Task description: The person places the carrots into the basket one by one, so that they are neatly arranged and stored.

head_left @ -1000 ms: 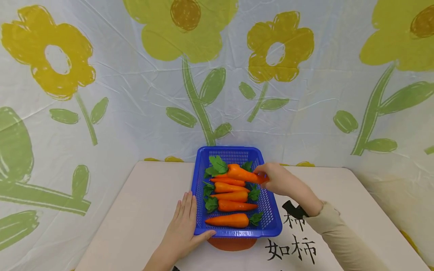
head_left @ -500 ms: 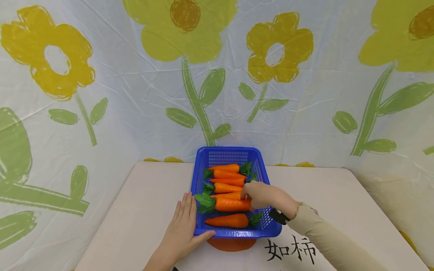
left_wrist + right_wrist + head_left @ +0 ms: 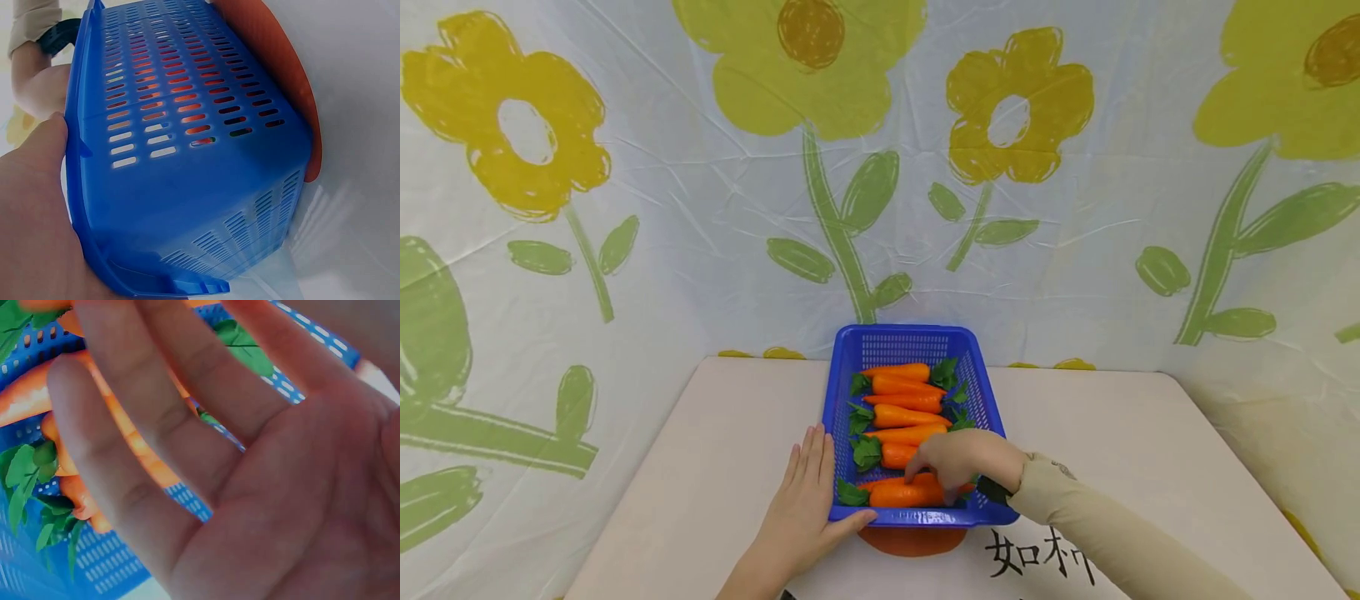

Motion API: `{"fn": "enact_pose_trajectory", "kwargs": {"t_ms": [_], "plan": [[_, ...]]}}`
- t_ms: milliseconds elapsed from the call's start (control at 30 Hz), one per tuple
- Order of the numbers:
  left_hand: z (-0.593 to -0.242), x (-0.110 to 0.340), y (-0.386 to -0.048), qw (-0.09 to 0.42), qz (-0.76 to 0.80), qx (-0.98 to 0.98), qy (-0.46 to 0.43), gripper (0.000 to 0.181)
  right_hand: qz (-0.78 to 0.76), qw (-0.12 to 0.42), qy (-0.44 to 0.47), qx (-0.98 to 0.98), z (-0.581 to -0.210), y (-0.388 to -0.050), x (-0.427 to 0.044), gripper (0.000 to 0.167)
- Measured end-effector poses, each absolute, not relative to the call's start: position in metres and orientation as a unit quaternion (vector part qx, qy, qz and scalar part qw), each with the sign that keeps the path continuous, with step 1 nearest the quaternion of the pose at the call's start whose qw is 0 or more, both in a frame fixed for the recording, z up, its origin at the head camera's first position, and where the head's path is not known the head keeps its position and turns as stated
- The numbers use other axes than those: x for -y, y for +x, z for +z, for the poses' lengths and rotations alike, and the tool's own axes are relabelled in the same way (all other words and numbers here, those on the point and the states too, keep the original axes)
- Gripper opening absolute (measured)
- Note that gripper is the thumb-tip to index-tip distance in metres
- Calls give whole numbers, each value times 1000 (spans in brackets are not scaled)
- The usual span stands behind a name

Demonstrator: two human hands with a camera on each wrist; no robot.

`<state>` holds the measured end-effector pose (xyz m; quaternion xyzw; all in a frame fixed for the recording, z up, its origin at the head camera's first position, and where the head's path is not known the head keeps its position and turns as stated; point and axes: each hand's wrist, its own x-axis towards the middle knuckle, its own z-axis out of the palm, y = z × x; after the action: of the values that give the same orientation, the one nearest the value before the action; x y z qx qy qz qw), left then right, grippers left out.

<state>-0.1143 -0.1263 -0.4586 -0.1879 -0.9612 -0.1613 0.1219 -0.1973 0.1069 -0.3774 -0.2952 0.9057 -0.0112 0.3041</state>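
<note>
A blue perforated basket (image 3: 827,400) holds several orange carrots with green leaves, laid crosswise in rows. My left hand (image 3: 805,492) rests along the basket's left side, with its thumb on the near rim. In the left wrist view, that hand touches the rim of the basket (image 3: 187,175). My right hand (image 3: 958,458) reaches over the right side to the nearest carrot (image 3: 906,496), whose leaves point left. The right wrist view shows the right hand's fingers (image 3: 94,437) spread and fairly straight, with carrots behind them. That hand partly hides the two nearest carrots.
The basket stands on a pale table (image 3: 722,417), over an orange-brown round shape (image 3: 913,542). Black printed characters (image 3: 1015,554) lie to the right of it. A flower-patterned cloth (image 3: 700,275) hangs behind the table and at its sides.
My right hand carried one carrot from the back, over the middle, to the basket's near end, where it now lies by the nearest one; the fingers have loosened. My left hand stays put.
</note>
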Motion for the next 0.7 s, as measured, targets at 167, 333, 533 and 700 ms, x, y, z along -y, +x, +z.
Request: {"fn": "enact_pose_trajectory", "kwargs": {"t_ms": [167,333,533,700], "plan": [[-459,126,-115,119,-156,963,-185,110,17,315,-291,-903,-383,-196,-97,67],[-460,126,-114,118,-156,963,-188,110,53,323,-285,-901,-386,-195,-89,76],[-461,125,-115,125,-158,961,-188,110,74,307,-278,-907,-388,-195,-88,78],[-460,126,-114,127,-156,962,-185,110,82,275,-270,-919,-387,-193,-93,72]]}}
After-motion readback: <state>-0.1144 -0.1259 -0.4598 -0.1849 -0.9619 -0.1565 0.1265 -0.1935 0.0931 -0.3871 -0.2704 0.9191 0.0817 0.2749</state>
